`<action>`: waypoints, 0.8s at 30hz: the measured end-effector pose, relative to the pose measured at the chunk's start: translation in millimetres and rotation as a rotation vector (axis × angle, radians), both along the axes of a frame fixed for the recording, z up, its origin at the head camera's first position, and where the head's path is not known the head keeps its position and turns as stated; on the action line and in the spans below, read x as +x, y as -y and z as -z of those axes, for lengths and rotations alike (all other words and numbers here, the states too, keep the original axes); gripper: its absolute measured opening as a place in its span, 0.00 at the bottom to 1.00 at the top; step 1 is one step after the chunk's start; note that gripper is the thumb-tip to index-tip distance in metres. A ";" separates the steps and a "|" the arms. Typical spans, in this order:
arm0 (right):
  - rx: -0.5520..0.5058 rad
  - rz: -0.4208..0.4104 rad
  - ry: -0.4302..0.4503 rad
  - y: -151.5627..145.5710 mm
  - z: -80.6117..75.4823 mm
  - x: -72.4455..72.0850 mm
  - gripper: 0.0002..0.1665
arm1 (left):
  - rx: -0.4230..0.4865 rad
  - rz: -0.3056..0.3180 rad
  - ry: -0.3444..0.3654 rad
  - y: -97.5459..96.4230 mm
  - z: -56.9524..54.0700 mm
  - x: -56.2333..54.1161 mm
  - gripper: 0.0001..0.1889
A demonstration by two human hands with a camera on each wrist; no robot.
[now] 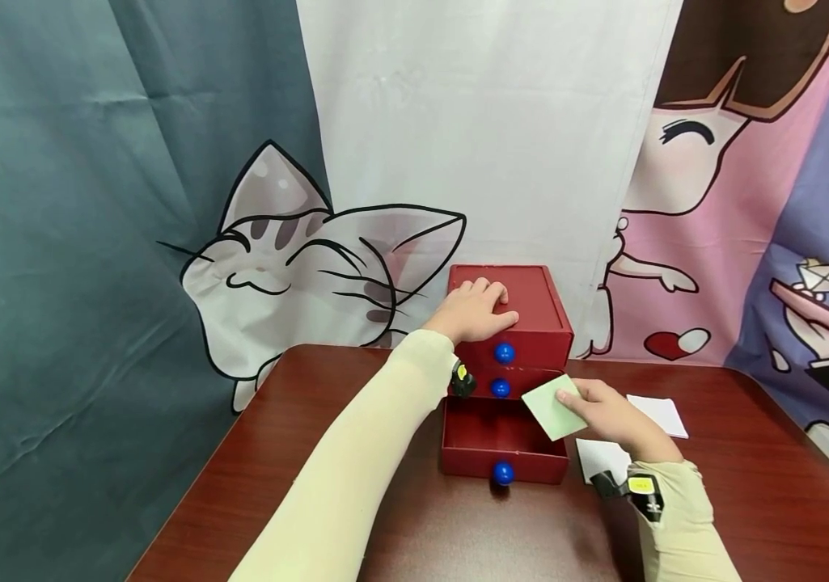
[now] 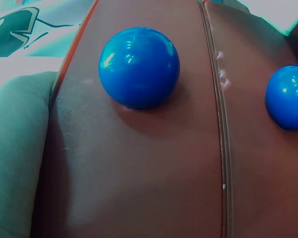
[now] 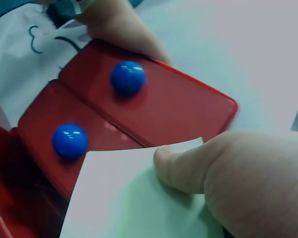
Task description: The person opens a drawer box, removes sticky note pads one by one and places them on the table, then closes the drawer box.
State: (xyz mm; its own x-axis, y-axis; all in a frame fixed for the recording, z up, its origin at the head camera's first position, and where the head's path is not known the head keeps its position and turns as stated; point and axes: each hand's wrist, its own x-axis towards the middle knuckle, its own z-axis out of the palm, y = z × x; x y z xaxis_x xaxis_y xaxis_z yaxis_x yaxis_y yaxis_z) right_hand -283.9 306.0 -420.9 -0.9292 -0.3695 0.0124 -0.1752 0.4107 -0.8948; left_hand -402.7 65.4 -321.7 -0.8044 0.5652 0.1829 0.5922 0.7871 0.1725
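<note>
A small red drawer cabinet (image 1: 541, 295) with round blue knobs stands at the back of the table. Its bottom drawer (image 1: 505, 459) is pulled out, and the visible part of its inside holds nothing. My left hand (image 1: 474, 311) rests on the cabinet's top, near the left edge. In the left wrist view, part of that hand (image 2: 17, 153) lies beside the top drawer's blue knob (image 2: 139, 67). Between thumb and fingers, my right hand (image 1: 606, 412) pinches a pale green square of paper (image 1: 551, 411) above the open drawer's right side. Its thumb (image 3: 181, 171) presses the paper's face; the fingers underneath are hidden.
Two white squares of paper lie on the brown table (image 1: 742, 469) right of the cabinet: a nearer one (image 1: 599, 458), partly behind the right wrist, and a farther one (image 1: 661, 415). A printed cloth (image 1: 494, 121) hangs right behind the table.
</note>
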 end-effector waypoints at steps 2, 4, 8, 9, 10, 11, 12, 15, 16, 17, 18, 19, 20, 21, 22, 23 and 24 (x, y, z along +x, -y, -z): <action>-0.007 0.021 -0.038 -7.6 -1.6 1.9 0.23 | 0.001 0.003 0.002 -0.2 -0.5 0.2 0.21; 0.002 0.050 -0.082 -15.3 -2.1 3.3 0.22 | 0.001 0.006 0.004 -0.2 -0.5 -0.1 0.20; 0.029 0.133 -0.116 -30.8 -0.6 6.1 0.20 | 0.008 0.008 0.004 -0.3 -0.3 -1.5 0.21; 0.034 0.156 -0.116 -34.4 0.1 7.1 0.20 | 0.009 0.009 0.004 -0.5 0.0 -2.1 0.21; 0.039 0.178 -0.119 -37.8 0.6 7.8 0.20 | 0.010 0.010 0.003 -0.3 0.1 -2.5 0.21; 0.041 0.196 -0.123 -41.3 1.3 8.3 0.20 | 0.012 0.009 0.005 -0.2 0.2 -2.8 0.21; 0.044 0.216 -0.127 -45.0 2.1 8.8 0.20 | 0.013 0.009 0.005 -0.1 0.4 -3.0 0.21; 0.042 0.263 -0.137 -57.4 7.0 10.2 0.21 | 0.015 0.009 0.003 0.3 0.3 -2.5 0.21; 0.041 0.278 -0.137 -62.2 9.3 10.9 0.21 | 0.015 0.009 0.003 0.5 0.4 -2.2 0.21; 0.041 0.296 -0.136 -67.2 12.0 11.8 0.21 | 0.013 0.010 0.003 0.5 0.6 -2.0 0.21; 0.047 0.312 -0.135 -72.5 14.8 13.0 0.22 | 0.012 0.011 0.003 0.6 0.7 -1.8 0.21; 0.049 0.327 -0.133 -77.7 18.1 14.3 0.22 | 0.011 0.012 0.003 0.6 0.9 -2.0 0.21; 0.055 0.343 -0.131 -82.8 21.6 15.8 0.22 | 0.012 0.013 0.005 0.5 0.9 -1.9 0.21; 0.063 0.361 -0.126 -87.7 25.1 17.2 0.23 | 0.011 0.013 0.005 0.5 0.9 -2.0 0.21; 0.070 0.380 -0.121 -92.3 28.7 18.4 0.24 | 0.010 0.012 0.005 0.4 0.8 -2.1 0.21; 0.070 0.395 -0.113 -96.7 32.4 19.4 0.25 | 0.010 0.011 0.003 0.2 0.7 -2.7 0.21; 0.074 0.409 -0.102 -101.1 36.0 20.2 0.25 | 0.012 0.010 0.001 0.2 0.6 -3.1 0.21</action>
State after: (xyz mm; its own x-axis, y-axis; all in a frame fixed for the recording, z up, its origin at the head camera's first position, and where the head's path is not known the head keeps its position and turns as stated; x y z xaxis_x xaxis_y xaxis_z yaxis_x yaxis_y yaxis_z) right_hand -263.7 407.1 -456.9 -0.9947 0.0255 0.0995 -0.0712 0.5274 -0.8466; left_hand -405.8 65.2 -322.3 -0.7991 0.5706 0.1894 0.5996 0.7792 0.1823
